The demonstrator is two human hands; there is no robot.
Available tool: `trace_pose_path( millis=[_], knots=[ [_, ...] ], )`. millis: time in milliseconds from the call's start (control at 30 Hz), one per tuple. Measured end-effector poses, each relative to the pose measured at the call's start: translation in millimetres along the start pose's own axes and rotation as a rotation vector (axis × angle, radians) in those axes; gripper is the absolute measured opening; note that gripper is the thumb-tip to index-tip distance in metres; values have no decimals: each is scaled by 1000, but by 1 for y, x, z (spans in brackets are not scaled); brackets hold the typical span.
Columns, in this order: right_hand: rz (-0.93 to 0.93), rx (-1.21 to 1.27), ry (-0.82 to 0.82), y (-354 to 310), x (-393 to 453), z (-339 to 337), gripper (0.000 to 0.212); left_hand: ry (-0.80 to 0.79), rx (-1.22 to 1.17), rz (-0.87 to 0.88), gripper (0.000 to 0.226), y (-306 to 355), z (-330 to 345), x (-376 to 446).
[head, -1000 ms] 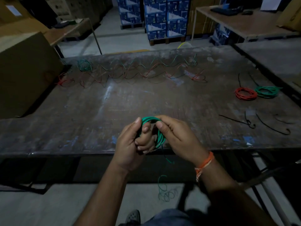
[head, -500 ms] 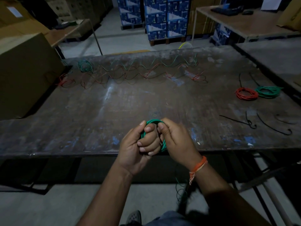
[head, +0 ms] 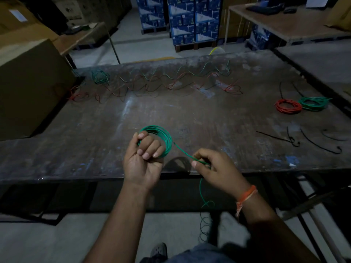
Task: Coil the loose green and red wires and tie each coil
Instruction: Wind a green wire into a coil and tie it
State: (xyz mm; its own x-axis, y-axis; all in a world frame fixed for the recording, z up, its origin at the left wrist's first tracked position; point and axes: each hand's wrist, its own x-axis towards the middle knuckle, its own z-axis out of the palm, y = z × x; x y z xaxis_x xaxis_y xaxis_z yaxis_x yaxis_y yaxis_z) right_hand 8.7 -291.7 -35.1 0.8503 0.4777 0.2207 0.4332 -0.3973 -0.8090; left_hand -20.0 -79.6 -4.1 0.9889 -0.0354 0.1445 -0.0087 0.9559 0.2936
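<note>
A: Table top (head: 190, 114) — matt, worn, scuffed grey with blue paint flecks; looks like metal sheet (cannot confirm).

B: Green coil (head: 161, 137) at 6 o'clock?

A: Smooth plastic-looking insulation, slight sheen. Same for the red coil (head: 288, 106) at 3 o'clock.

B: Black ties (head: 321, 145) at 4 o'clock?

A: Thin, dark, matt.

B: Box (head: 28, 88) at 9 o'clock?

A: Brown cardboard, dull. Wristband (head: 247, 196): orange thread, frayed end.

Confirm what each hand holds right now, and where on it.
Left hand grips the coiled green wire through its loops, on the near-left side. Right hand pinches that wire's loose tail just past the coil.
</note>
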Motion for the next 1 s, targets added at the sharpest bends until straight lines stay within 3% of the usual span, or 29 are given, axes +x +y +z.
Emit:
trace_pose_path(
  millis=[167, 300, 567, 800, 867, 1000],
  knots=[
    [41, 115, 106, 15, -6, -17, 2, 118, 49, 170, 36, 14, -8, 0],
    [32, 236, 197, 13, -11, -21, 16, 172, 107, 207, 35, 14, -6, -2],
    [-335, -25, 20, -40, -11, -8, 7, 388, 665, 343, 33, -15, 5, -6],
    [-453, -142, 57, -75, 4, -12, 8, 303, 1172, 316, 38, -29, 18, -20],
    [-457, -117, 43, -82, 8, -14, 7, 232, 1211, 287, 37, -29, 23, -23],
    [-442, -10, -19, -90, 11, -22, 15, 260, 1130, 217, 34, -27, 30, -27]
  ],
)
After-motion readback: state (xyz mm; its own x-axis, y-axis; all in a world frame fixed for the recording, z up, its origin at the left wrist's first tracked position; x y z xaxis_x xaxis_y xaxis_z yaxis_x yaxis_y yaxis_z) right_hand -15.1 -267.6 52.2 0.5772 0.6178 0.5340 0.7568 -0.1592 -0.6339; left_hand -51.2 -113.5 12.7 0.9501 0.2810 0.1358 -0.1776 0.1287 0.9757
